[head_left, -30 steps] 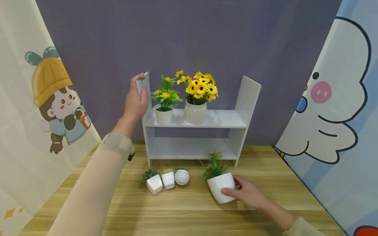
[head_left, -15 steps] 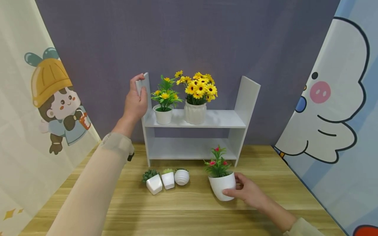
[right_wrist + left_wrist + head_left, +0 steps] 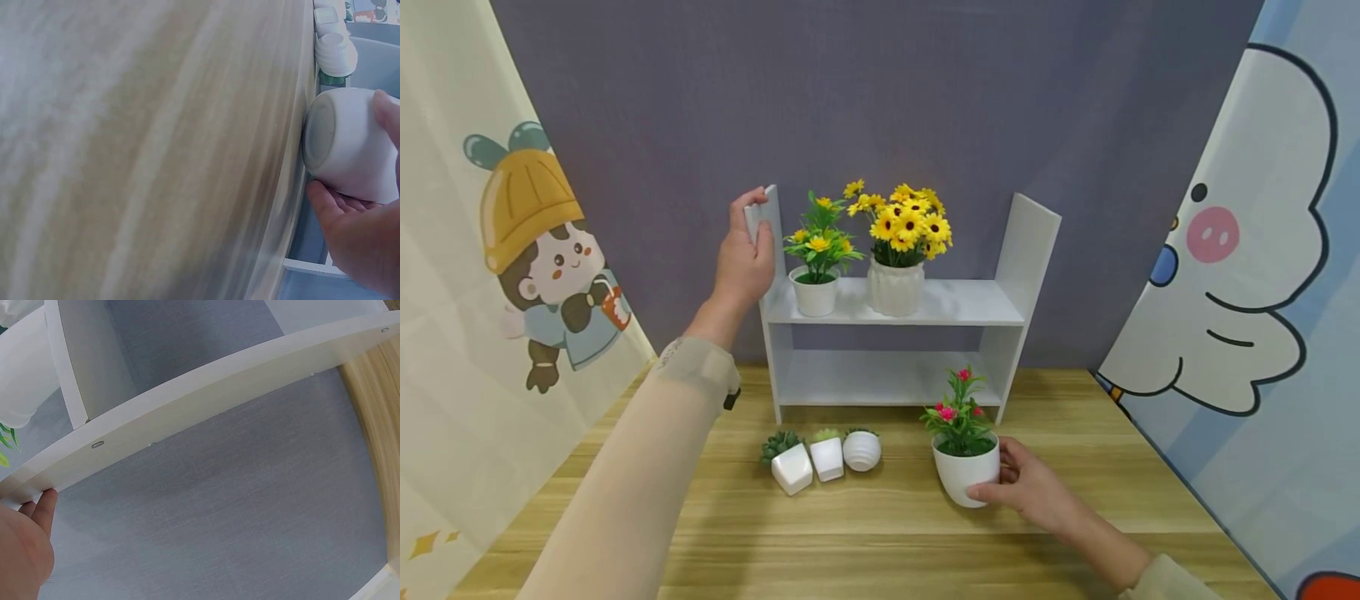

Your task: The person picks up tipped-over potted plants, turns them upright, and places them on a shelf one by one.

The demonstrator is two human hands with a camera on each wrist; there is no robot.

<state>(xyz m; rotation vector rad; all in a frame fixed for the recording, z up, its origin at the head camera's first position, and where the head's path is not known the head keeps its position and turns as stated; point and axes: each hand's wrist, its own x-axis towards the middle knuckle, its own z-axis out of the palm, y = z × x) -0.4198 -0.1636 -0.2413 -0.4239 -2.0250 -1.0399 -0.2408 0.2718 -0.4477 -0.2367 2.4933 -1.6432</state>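
Observation:
My left hand [image 3: 747,258] grips the upper edge of the left side panel of a white two-tier shelf [image 3: 1011,258]; in the left wrist view its fingertips [image 3: 47,503] lie on that panel's outer face. My right hand [image 3: 1026,487] holds a white potted plant [image 3: 966,471] with green leaves and red flowers by the pot's right side, thumb in front. The pot is nearly upright, low over the wooden table, in front of the shelf's right end. From the right wrist view the pot's round base [image 3: 320,134] shows, with thumb and fingers on either side.
On the upper tier stand a small pot with yellow flowers [image 3: 815,296] and a ribbed white vase of yellow daisies [image 3: 897,287]. Three small white succulent pots [image 3: 827,460] lie tipped in a row on the table [image 3: 820,542]. A grey curtain [image 3: 880,100] hangs behind.
The red-flowered plant has turned from tilted toward the shelf to nearly upright in my right hand, its flowers swinging up and slightly right. My left hand has stayed on the panel.

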